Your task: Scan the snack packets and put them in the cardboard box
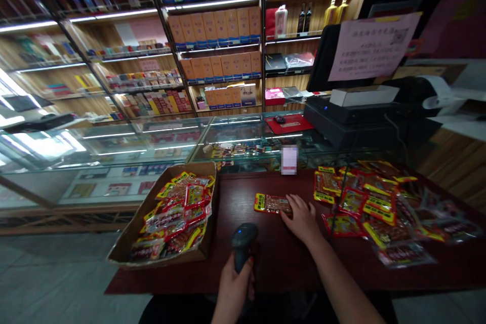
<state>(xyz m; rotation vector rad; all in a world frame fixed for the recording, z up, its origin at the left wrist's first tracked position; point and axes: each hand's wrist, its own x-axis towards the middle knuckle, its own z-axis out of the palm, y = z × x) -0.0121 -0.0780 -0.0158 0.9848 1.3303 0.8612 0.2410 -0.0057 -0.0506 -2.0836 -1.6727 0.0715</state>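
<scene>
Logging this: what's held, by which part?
Left hand holds the scanner by its handle. Right hand touches the packet at its right end; hold unclear.

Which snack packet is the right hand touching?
The lone packet with its right end under the right hand, flat on the table between box and pile; the others are in the box or pile.

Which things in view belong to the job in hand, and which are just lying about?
Seems part of the job:
scanner, in the left hand
packet, touched by the right hand
packet pile, right
cardboard box, left, holding packets

Seems just lying about:
mouse
red mat
dark bottles
</scene>
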